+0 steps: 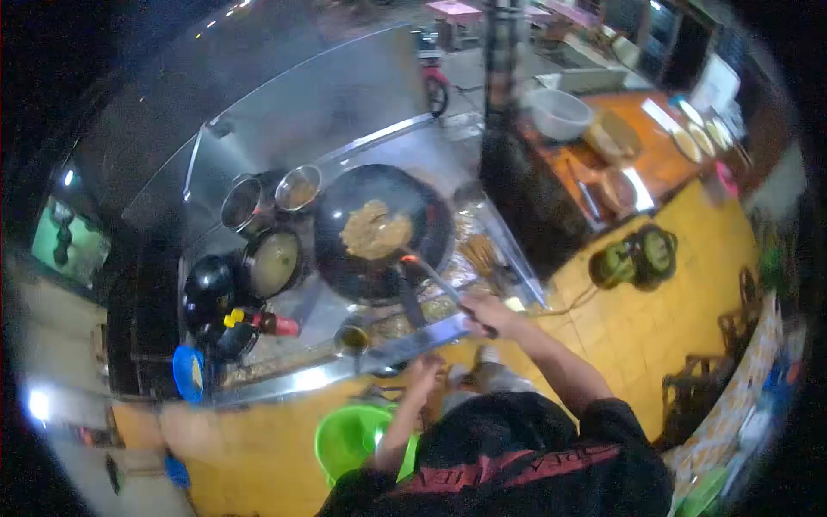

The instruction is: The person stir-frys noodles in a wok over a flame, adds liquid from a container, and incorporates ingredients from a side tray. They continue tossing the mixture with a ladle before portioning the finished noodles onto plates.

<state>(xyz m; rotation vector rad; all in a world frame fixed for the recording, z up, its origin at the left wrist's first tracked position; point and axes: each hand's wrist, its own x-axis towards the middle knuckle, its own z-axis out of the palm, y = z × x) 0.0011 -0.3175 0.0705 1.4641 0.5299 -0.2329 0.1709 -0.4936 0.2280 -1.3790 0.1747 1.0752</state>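
My right hand (pixel 489 315) is closed around the handle of a long-handled wok spatula (pixel 444 284). Its head reaches into a dark wok (pixel 345 202) and is partly hidden by light brown food (pixel 372 229) of a kind I cannot make out. My left hand (pixel 425 376) hangs low in front of my body, apart from the wok, with its fingers looking curled. Blur hides whether anything is in them. Close by is a small dark container (pixel 351 339) on the stove's front edge, and a bright green tub (pixel 338 439) stands below this hand.
Metal pots (pixel 243 205), a bowl of food (pixel 298 189) and a pot of pale liquid (pixel 275 264) crowd the wok's left side. A red bottle with a yellow cap (pixel 277 325) lies nearby. An orange table (pixel 564 168) and green melon-like objects (pixel 613 264) are to the right.
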